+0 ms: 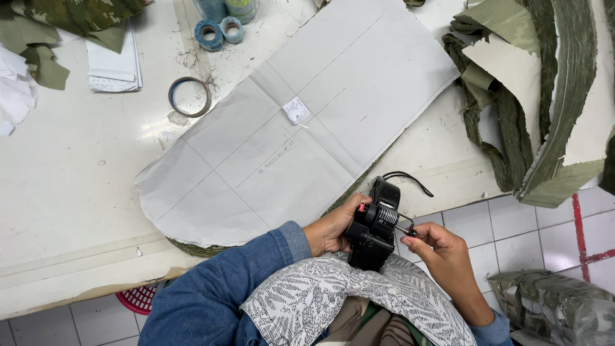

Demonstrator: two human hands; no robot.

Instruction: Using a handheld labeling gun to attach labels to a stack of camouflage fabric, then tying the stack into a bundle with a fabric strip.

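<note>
White worktable (77, 186) carries a large grey paper pattern (288, 128) lying over stacked green fabric, with tape rolls (218, 32) near its far edge. Left hand (330, 227) grips a black handheld marking gun (373, 227) just off the table's near edge, above the lap. Right hand (442, 250) pinches the small knob on the gun's side.

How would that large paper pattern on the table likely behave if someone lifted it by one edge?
The paper pattern looks thin and shows fold creases, so it would probably droop and bend there. It seems light for its size. Lying on a fabric stack that overhangs the table, it might slide easily.
</note>
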